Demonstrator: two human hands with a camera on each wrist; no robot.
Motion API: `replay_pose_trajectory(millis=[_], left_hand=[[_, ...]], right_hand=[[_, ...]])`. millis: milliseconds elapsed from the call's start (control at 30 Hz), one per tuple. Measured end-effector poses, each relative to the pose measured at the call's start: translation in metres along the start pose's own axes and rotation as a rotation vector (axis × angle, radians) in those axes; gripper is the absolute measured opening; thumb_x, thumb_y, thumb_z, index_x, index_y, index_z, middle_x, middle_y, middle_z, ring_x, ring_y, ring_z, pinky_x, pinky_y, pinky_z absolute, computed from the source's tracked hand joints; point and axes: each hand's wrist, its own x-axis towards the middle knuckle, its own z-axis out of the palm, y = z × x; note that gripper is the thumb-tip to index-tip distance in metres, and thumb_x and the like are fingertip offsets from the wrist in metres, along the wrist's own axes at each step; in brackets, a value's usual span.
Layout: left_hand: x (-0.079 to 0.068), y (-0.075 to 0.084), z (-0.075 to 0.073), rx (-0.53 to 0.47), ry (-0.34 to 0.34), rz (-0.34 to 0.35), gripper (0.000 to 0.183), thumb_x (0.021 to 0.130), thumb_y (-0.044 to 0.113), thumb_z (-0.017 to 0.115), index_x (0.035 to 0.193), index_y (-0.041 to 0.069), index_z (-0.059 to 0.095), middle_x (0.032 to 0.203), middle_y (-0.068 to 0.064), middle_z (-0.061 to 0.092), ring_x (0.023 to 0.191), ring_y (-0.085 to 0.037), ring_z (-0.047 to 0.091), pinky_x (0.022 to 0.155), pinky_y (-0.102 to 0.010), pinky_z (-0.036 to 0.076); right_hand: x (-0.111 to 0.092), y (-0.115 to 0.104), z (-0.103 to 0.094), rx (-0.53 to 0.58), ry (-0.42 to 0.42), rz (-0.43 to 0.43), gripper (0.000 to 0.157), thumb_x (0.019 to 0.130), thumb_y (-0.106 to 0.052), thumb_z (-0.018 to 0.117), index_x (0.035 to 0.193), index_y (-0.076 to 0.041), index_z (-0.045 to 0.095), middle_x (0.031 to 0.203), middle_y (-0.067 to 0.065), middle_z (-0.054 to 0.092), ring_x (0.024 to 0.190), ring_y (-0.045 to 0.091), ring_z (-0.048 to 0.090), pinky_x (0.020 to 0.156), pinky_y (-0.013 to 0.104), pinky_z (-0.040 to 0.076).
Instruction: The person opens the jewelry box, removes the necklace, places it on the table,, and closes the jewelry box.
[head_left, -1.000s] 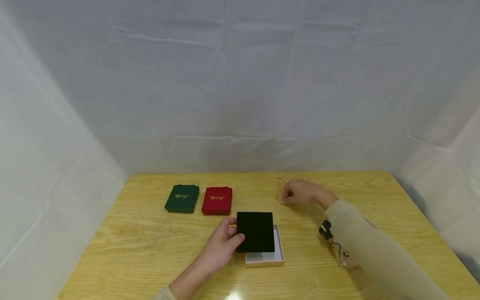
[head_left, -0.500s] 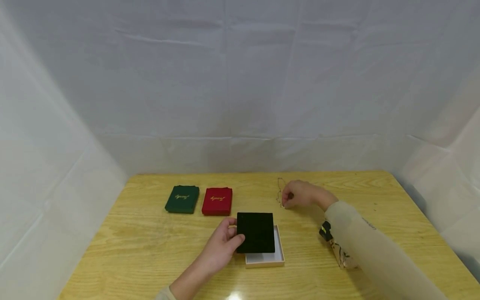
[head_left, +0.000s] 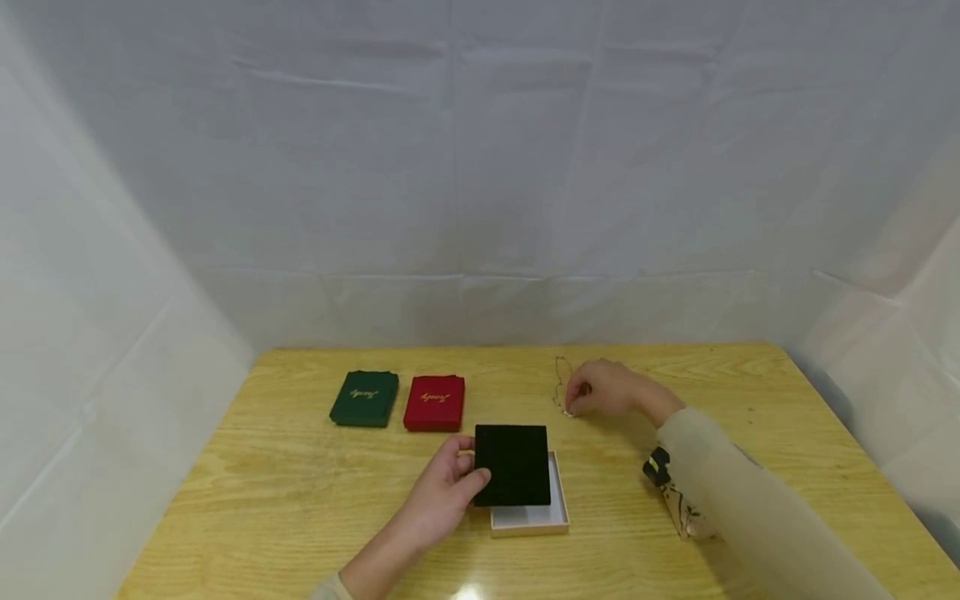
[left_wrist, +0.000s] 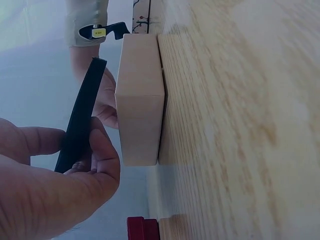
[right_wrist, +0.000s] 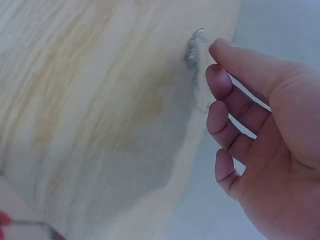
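Note:
My left hand (head_left: 442,487) pinches the left edge of a black square pad (head_left: 512,467), thumb on top and fingers beneath. The pad, thin and edge-on in the left wrist view, is held tilted above a shallow open box (head_left: 531,528) with a white inside, hiding much of it. Farther back, a fine silver necklace (head_left: 557,388) lies loosely on the table. My right hand (head_left: 602,386) hovers at its near end. From the right wrist, the thumb and index fingertips stand a little apart right beside the bunched chain (right_wrist: 192,54), other fingers loosely bent.
A green box-shaped case (head_left: 364,398) and a red one (head_left: 434,403), both with gold lettering, stand at the back left. A beige piece with a dark plant pattern (head_left: 684,510) lies partly under my right forearm. White sheeting (head_left: 480,167) encloses the wooden table.
The near end of the necklace has shifted slightly toward me and to the right. My right hand has moved a little with it. The left hand and the pad hold nearly still.

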Motion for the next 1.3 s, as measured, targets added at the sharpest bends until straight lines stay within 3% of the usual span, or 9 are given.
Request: replay_pose_trajectory(millis=[333,567,833,1100,1300], left_hand=[[0.001,0.0,0.001,0.008,0.011,0.007,0.04,0.108,0.007,0.055,0.142,-0.009,0.041,0.121,-0.017,0.072,0.106,-0.025,0.069,0.089,-0.036,0.054],[0.003,0.0,0.0,0.02,0.019,0.01,0.04,0.107,0.007,0.056,0.141,-0.009,0.041,0.119,-0.017,0.073,0.102,-0.024,0.069,0.083,-0.034,0.053],[0.005,0.002,0.001,-0.003,0.013,-0.007,0.042,0.107,0.008,0.058,0.142,-0.009,0.042,0.119,-0.016,0.074,0.103,-0.023,0.069,0.085,-0.034,0.053],[0.007,0.004,0.003,-0.033,-0.007,0.007,0.044,0.106,0.008,0.058,0.142,-0.011,0.041,0.121,-0.02,0.073,0.105,-0.027,0.071,0.09,-0.038,0.058],[0.009,0.002,0.005,-0.065,-0.023,0.013,0.045,0.107,0.006,0.057,0.143,-0.013,0.038,0.124,-0.024,0.071,0.11,-0.033,0.072,0.091,-0.043,0.06]], right_hand=[[-0.023,-0.031,-0.005,0.032,0.098,-0.074,0.011,0.105,-0.016,0.07,0.109,-0.01,0.077,0.096,-0.006,0.072,0.081,0.011,0.062,0.073,0.033,0.054],[-0.043,-0.057,-0.003,0.048,0.175,-0.112,0.015,0.105,-0.023,0.07,0.118,-0.016,0.074,0.104,-0.01,0.07,0.089,0.011,0.063,0.076,0.033,0.055],[-0.059,-0.084,0.014,-0.016,0.267,-0.195,0.044,0.1,-0.039,0.076,0.136,-0.015,0.066,0.129,-0.003,0.065,0.111,0.017,0.061,0.094,0.043,0.055],[-0.067,-0.101,0.041,-0.127,0.291,-0.225,0.09,0.081,-0.055,0.09,0.154,-0.02,0.049,0.149,0.001,0.05,0.136,0.027,0.048,0.111,0.057,0.044],[-0.069,-0.106,0.053,-0.15,0.284,-0.235,0.099,0.078,-0.051,0.094,0.158,-0.02,0.045,0.156,0.002,0.044,0.14,0.026,0.042,0.11,0.063,0.04]])
